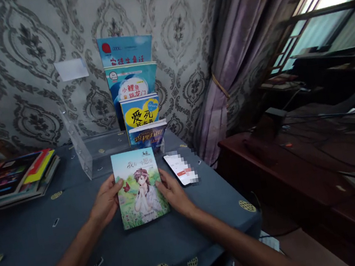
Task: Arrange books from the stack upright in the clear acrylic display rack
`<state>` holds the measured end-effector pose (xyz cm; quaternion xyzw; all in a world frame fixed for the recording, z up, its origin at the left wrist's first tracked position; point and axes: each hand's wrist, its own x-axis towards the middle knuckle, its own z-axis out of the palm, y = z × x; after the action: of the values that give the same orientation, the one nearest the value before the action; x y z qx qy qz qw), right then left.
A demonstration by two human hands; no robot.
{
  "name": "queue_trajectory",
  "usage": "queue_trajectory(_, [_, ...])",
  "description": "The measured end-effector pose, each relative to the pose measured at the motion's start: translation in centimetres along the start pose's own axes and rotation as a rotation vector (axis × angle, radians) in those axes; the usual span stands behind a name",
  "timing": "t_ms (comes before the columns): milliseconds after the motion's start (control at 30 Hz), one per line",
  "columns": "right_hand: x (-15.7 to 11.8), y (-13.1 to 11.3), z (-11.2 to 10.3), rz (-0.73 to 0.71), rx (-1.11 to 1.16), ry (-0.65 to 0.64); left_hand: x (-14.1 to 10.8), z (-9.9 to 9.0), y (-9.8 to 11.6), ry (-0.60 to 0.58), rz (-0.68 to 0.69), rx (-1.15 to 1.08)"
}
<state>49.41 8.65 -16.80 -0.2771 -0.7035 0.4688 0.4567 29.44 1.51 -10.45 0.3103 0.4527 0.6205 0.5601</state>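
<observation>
A paperback book (141, 190) with a green and pale blue cover, drawn with a figure and a red butterfly, is held face up between both hands. My left hand (105, 200) grips its left edge, thumb on the cover. On the opposite edge my right hand (173, 192) closes the same way; the fingers of both hands are partly hidden behind the book. Just beyond it stands a clear tiered display rack (81, 155). Its right side carries several upright books, among them a dark blue book (149, 138) in front and a yellow-and-blue book (140, 112) behind.
A lit phone (180, 168) lies right of the book. At the left sits a stack of books and magazines (12, 177). The patterned tablecloth (84, 264) ends at the right, beside a dark red desk (271, 172) with cables. A purple curtain (221, 67) hangs behind.
</observation>
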Motion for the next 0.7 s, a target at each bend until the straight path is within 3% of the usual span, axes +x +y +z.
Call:
queue_trajectory(67, [1.0,-1.8,-0.5,-0.006,0.156,-0.024,0.0,0.5,0.7,-0.065,0.105,0.026])
queue_trajectory(167, [1.1,-3.7,-1.2,-0.085,0.114,0.061,0.1,0.1,0.6,-0.131,0.236,0.137])
queue_trajectory(333, [-1.1,-2.5,-1.8,-0.136,-0.195,0.093,-0.1,-2.2,-0.6,-0.206,0.276,0.516])
queue_trajectory(467, [-1.2,-1.9,-2.3,-0.148,-0.338,0.085,0.1,-2.9,1.0,-0.261,0.361,0.866])
queue_trajectory(567, [0.1,-2.1,-2.6,-0.134,-0.333,0.039,1.0,-2.6,2.7,-0.227,0.443,1.082])
queue_trajectory(700, [2.2,-1.3,-3.0,-0.121,-0.346,0.038,2.9,-1.8,3.3,-0.105,0.515,1.171])
